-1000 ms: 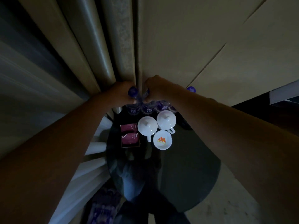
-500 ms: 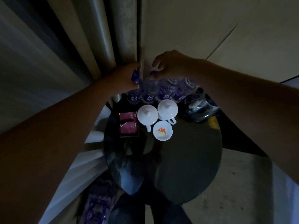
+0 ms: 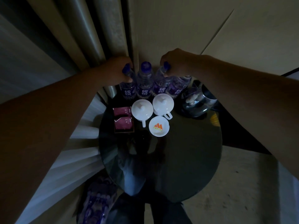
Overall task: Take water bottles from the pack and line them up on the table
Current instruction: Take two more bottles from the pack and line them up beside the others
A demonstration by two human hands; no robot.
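Since half a second ago the right hand [image 3: 176, 64] has come down onto the caps and now curls round the neck of the third bottle [image 3: 161, 85]. The left hand [image 3: 119, 71] stays clasped round the neck of the leftmost bottle [image 3: 127, 88].

From the head view, four bottles stand in a close row at the far edge of the round glass table [image 3: 186, 159]. The second bottle [image 3: 144, 83] stands free between the hands, and the pack [image 3: 97, 201] lies on the floor, lower left.

This step looks like squaring up the row. Slide each bottle by small nudges, keep it upright with its label forward, and stay clear of the lidded cups [image 3: 142, 109] just in front and the kettle [image 3: 197, 101] to the right.
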